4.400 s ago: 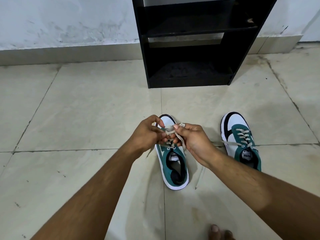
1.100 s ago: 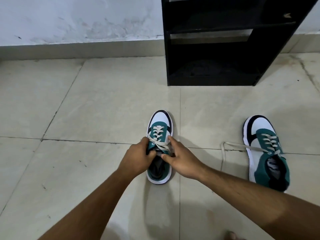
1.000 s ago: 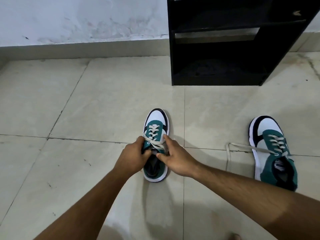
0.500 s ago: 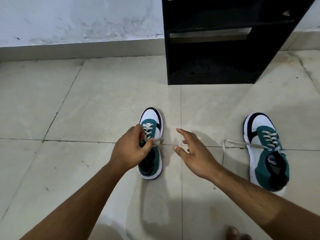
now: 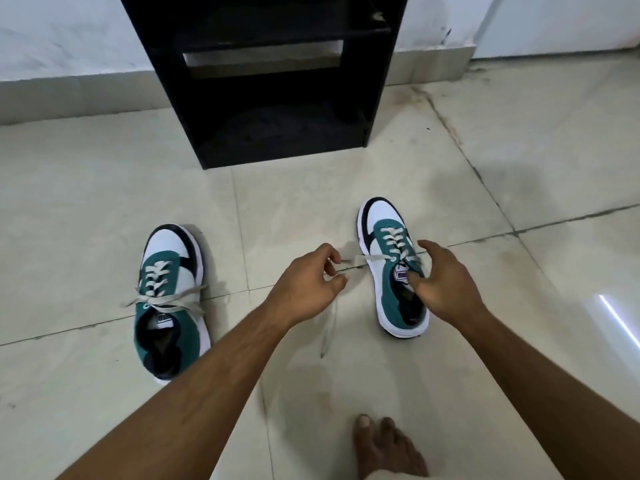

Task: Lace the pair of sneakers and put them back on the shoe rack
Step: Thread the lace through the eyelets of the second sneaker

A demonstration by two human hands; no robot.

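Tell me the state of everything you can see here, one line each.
Sneaker on the left: on the floor, laced, lace ends crossed.
Sneaker on the right: on the floor, one lace end pulled sideways.
Lace: stretched from eyelet to left hand.
Left hand: pinches the lace.
Right hand: grips the sneaker on the right, thumb inside.
Shoe rack: upright by the wall, no sneaker on it.

Tongue labels (image 5: 401, 274) on left sneaker (image 5: 187, 327) and right sneaker (image 5: 384, 292) bear lettering too blurred to read
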